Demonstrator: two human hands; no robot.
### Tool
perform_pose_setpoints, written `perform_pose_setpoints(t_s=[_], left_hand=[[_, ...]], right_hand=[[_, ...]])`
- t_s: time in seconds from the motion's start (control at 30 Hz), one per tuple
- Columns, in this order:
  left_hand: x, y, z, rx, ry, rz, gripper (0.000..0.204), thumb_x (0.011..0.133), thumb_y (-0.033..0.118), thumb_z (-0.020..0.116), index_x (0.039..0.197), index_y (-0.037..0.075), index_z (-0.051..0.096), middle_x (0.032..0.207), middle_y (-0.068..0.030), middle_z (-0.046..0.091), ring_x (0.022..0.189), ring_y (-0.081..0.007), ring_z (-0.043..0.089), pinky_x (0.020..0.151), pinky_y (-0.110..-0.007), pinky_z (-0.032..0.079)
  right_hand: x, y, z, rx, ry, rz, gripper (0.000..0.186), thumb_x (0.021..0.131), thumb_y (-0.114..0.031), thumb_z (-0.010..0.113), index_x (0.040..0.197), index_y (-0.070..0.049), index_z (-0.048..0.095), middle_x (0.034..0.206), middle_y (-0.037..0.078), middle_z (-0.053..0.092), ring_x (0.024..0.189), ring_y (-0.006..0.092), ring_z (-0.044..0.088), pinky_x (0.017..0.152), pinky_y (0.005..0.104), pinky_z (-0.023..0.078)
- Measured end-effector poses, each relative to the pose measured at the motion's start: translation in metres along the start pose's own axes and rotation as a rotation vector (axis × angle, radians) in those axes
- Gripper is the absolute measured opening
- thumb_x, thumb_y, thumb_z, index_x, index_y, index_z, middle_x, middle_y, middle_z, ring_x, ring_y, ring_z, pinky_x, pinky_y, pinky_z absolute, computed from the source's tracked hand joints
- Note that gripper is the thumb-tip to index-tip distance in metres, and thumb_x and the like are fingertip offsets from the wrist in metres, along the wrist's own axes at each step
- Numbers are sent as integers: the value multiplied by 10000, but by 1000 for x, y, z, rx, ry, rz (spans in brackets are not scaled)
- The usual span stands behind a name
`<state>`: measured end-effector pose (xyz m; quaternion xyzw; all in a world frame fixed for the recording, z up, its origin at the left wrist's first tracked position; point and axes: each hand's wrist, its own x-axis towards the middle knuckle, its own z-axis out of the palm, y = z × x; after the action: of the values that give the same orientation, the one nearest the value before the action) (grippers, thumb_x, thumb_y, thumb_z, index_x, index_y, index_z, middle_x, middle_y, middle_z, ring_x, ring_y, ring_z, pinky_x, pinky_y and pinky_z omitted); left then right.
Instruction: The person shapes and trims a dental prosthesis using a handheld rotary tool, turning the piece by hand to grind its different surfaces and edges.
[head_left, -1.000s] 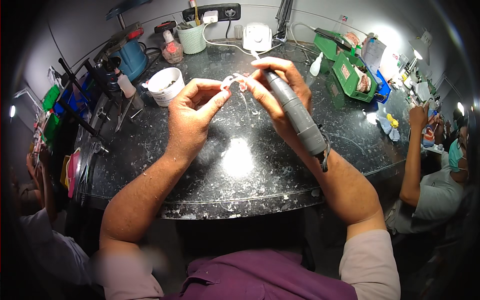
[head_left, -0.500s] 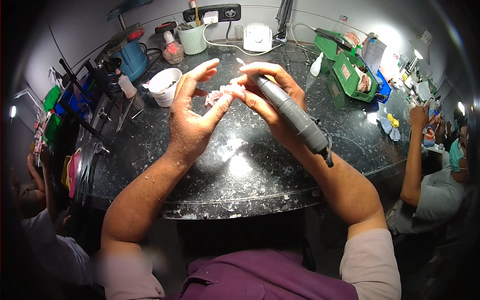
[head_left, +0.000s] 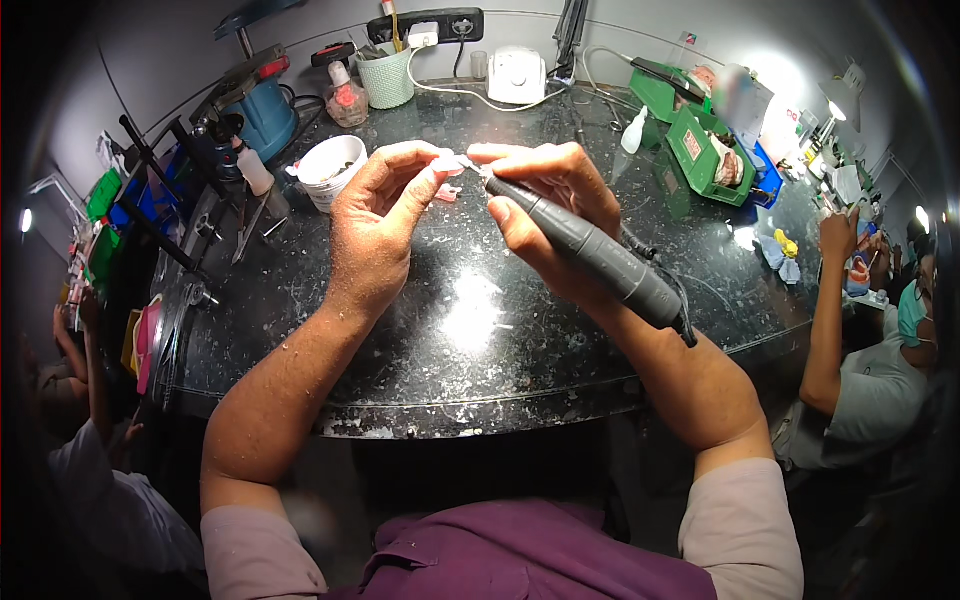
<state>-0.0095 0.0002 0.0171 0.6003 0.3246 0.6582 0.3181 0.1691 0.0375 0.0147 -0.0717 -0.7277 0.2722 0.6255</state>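
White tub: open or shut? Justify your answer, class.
The white tub is open: no lid covers its top, and its inside shows.

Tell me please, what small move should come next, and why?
Perhaps ease the front end of the dark gray handpiece lightly against the pinkish piece: the left hand pinches the piece, and the right hand points the handpiece toward it, very close. Whether they already touch, I cannot tell.

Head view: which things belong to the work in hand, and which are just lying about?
In use:
dark grey handpiece, in the right hand
small pink-and-white piece, in the left hand

Apparently just lying about:
white tub
ribbed cup
white dropper bottle
nearer green box
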Motion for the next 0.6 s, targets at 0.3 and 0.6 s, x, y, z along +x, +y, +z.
perform_pose_setpoints(t_s=[0.3,0.6], left_hand=[[0,-1,0,28,-11,54,150,966,31,608,1113,5,627,1113,-102,659,1029,-162,650,868,-312,572],[0,-2,1,49,-17,102,151,965,32,608,1113,7,626,1118,-108,659,1024,-162,650,862,-312,576]], right_hand=[[1,4,-2,-119,-54,-125,279,757,23,713,1021,-15,631,1066,158,702,958,201,698,824,311,567],[-1,4,2,-25,-2,-67,262,759,9,718,1004,-24,629,1046,142,703,968,228,699,841,335,559]])
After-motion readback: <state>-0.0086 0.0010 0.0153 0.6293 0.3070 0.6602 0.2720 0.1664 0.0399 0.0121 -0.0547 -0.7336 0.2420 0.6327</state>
